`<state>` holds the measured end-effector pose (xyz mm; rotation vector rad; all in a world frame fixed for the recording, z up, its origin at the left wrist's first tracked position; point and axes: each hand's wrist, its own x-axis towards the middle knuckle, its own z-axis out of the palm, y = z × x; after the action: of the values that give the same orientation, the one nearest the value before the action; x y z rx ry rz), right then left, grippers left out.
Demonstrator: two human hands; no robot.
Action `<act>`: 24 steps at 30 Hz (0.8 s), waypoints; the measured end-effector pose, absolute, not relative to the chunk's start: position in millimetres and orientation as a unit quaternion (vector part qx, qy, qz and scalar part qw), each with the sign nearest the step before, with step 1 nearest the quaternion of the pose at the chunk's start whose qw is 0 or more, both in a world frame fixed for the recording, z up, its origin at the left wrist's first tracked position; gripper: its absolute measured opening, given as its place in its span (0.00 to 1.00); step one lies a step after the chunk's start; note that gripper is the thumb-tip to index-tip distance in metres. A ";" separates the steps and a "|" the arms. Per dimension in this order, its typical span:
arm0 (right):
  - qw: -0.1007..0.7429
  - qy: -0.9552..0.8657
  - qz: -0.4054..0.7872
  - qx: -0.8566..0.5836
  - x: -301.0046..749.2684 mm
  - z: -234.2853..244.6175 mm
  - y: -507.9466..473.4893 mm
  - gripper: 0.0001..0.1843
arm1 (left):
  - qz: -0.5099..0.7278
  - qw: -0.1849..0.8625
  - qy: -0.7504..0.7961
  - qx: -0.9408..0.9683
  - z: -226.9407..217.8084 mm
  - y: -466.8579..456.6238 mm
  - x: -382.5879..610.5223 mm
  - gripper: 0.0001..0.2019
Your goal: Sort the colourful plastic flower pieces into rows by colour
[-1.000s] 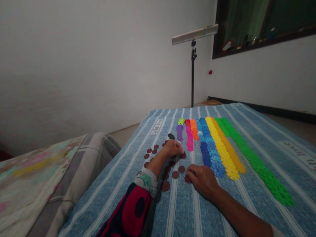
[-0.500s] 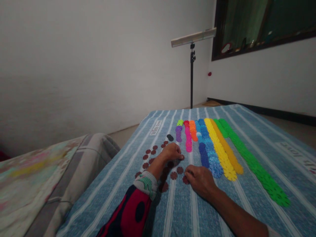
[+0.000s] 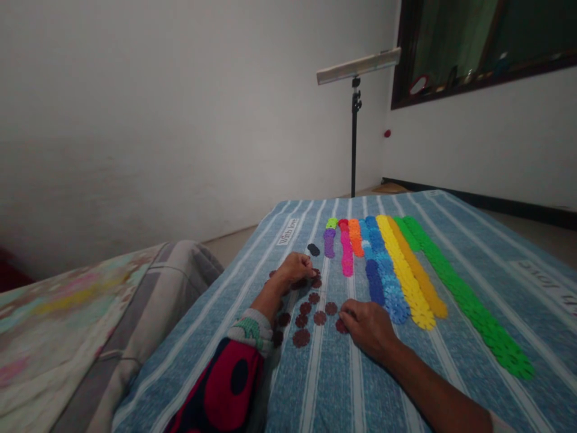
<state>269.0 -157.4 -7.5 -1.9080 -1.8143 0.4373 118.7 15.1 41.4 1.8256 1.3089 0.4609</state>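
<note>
Flat flower-shaped plastic discs lie in coloured rows on a blue striped blanket (image 3: 451,373): purple (image 3: 329,242), pink (image 3: 346,252), orange (image 3: 356,237), blue (image 3: 378,276), yellow (image 3: 403,279) and green (image 3: 469,300). Several loose dark red discs (image 3: 311,310) are scattered in front of me. My left hand (image 3: 295,268) is curled, fingertips pinched on a dark red disc near a black disc (image 3: 313,249). My right hand (image 3: 367,328) rests knuckles up on the blanket, fingers bent over a dark red disc (image 3: 341,326) at its fingertips.
A folded grey and patterned quilt (image 3: 112,325) lies at the left. A light bar on a black stand (image 3: 354,138) stands beyond the bed by the white wall. A dark window frame (image 3: 451,54) fills the upper right.
My left hand has moved up and to the left, away from the red discs in the middle and toward the black disc. My right hand has stayed in place.
</note>
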 end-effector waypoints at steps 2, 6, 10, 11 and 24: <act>0.232 -0.662 0.159 -0.695 269.1 -7.9 -157.4 0.14 | 0.181 0.409 0.525 0.724 40.2 16.2 114.2 0.10; 0.228 -0.664 0.152 -0.696 268.8 -5.4 -158.2 0.14 | 0.169 0.418 0.530 0.718 35.3 13.1 112.5 0.09; 0.227 -0.664 0.154 -0.696 268.9 -3.2 -158.9 0.14 | 0.168 0.405 0.530 0.725 32.4 12.5 112.9 0.05; 0.226 -0.663 0.154 -0.697 269.0 -3.3 -159.0 0.14 | 0.167 0.398 0.530 0.730 32.0 13.1 112.6 0.04; 0.230 -0.664 0.150 -0.695 269.3 -6.0 -158.0 0.14 | 0.133 0.369 0.498 0.773 32.9 15.9 122.8 0.03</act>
<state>269.3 -158.0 -6.0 -1.9132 -1.8268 0.4126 122.8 15.9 32.9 1.9852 1.2791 0.3425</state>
